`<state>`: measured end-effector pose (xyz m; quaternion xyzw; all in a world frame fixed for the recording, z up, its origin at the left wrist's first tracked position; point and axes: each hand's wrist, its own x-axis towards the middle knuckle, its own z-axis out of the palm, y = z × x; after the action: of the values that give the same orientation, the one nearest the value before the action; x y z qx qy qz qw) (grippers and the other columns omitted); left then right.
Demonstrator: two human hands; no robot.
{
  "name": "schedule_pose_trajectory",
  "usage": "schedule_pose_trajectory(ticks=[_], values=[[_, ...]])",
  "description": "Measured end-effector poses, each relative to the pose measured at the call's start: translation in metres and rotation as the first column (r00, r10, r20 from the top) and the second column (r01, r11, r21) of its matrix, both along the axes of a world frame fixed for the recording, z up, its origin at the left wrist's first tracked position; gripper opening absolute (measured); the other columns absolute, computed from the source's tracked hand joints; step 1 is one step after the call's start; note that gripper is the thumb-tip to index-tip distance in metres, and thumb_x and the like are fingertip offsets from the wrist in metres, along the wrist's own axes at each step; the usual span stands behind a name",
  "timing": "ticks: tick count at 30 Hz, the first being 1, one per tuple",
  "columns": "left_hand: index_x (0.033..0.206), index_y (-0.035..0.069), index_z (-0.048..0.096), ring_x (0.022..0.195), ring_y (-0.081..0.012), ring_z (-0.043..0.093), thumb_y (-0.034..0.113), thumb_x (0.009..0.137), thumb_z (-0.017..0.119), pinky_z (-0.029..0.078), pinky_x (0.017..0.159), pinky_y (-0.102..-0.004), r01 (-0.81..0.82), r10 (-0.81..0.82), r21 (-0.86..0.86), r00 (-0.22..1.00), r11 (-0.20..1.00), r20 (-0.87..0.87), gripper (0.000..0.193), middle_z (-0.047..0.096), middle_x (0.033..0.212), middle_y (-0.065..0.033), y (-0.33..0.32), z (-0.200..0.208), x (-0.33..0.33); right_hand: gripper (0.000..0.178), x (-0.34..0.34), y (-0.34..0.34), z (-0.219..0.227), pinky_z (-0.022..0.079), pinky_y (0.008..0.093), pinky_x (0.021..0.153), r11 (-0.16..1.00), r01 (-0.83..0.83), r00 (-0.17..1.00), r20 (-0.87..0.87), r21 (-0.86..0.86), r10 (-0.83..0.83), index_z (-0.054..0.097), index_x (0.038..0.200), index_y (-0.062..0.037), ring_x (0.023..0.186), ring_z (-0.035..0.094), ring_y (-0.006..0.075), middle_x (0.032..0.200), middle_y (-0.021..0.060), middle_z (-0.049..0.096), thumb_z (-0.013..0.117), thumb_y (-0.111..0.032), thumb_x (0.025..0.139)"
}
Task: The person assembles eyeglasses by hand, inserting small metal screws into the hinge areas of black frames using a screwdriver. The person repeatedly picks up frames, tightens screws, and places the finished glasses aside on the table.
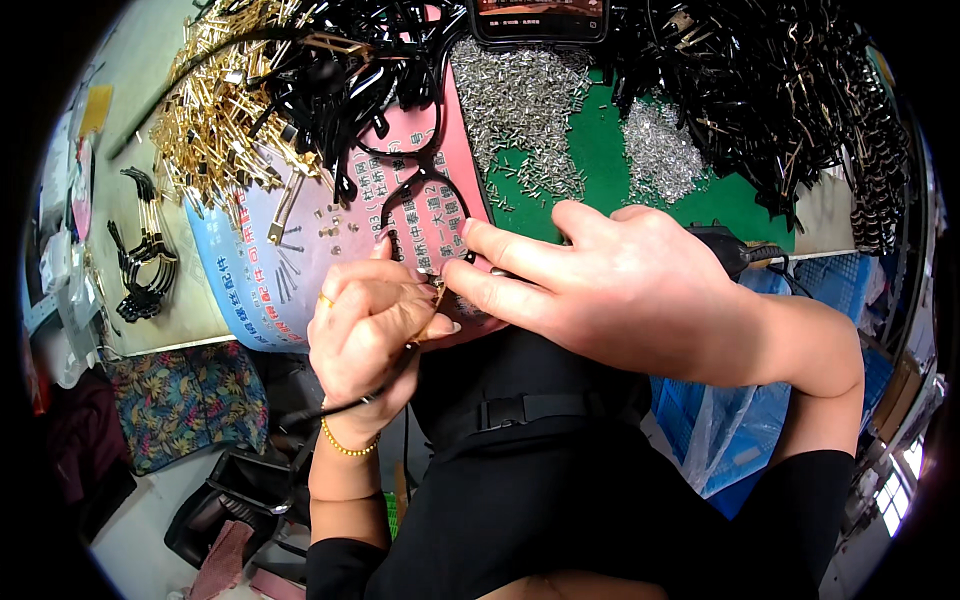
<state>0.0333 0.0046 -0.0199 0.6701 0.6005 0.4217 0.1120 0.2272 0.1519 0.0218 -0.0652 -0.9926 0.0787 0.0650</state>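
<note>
Both my hands meet over a printed pink and blue mat at the table's near edge. My left hand is closed, pinching a thin eyeglass temple whose dark end runs down past the wrist. The fingers of my right hand close on the near end of a black eyeglass frame, which stretches away toward the back. Temple and frame come together between my fingertips, around a small gold-coloured hinge part. Fingers partly cover this joint, and I cannot tell whether the two parts are joined.
Gold metal temples and black frames are heaped at back left. Small silver pins and tinier shiny pieces lie on the green mat. Black temples fill the back right. A corded black tool lies beyond my right wrist.
</note>
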Motion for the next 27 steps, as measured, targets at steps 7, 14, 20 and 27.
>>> schedule_pose_trajectory(ticks=[7,14,20,27], values=[[0.097,0.009,0.063,0.085,-0.0244,0.067,0.01,0.068,0.087,0.06,0.092,-0.0491,-0.014,0.015,0.041,1.0,0.999,-0.017,0.038,0.068,0.087,-0.0036,-0.004,-0.005,0.002,0.028,-0.003,-0.003,-0.003,0.049,0.0236,0.046,0.998,-0.011,0.998,-0.061,0.059,0.015,0.07,0.109,-0.0149,0.068,0.064,0.0125,0.109,-0.0002,0.07,0.068,-0.025,0.083],[0.095,0.009,0.067,0.09,-0.027,0.067,0.01,0.069,0.088,0.058,0.089,-0.0417,-0.068,0.071,0.077,0.997,0.995,-0.033,0.034,0.068,0.095,-0.0056,0.0,-0.01,0.002,0.031,-0.004,-0.005,-0.004,0.048,0.0221,0.047,0.991,0.013,0.996,-0.094,0.13,-0.001,0.069,0.114,-0.0117,0.07,0.061,0.012,0.111,0.0008,0.068,0.067,-0.023,0.084],[0.085,0.009,0.062,0.118,-0.0371,0.063,0.01,0.083,0.076,0.044,0.111,-0.0549,-0.088,0.088,0.085,0.996,0.993,-0.004,0.014,0.07,0.116,-0.0099,-0.011,0.018,0.012,0.035,0.017,0.008,0.018,0.057,0.0349,0.075,0.739,0.163,0.977,0.004,-0.654,-0.213,0.063,0.123,-0.0078,0.093,0.07,0.0257,0.116,0.01,0.065,0.071,-0.026,0.094],[0.12,0.005,0.065,0.066,-0.0281,0.073,0.016,0.095,0.07,0.056,0.06,-0.0346,-0.676,0.701,-0.204,0.707,0.708,0.092,0.028,0.074,0.083,-0.0146,-0.021,0.088,-0.029,0.024,0.045,0.01,-0.01,0.047,0.0225,0.053,-0.018,0.219,0.945,0.216,-0.976,-0.247,0.062,0.123,0.0007,0.06,0.058,0.0081,0.105,0.0091,0.074,0.056,-0.009,0.102]])
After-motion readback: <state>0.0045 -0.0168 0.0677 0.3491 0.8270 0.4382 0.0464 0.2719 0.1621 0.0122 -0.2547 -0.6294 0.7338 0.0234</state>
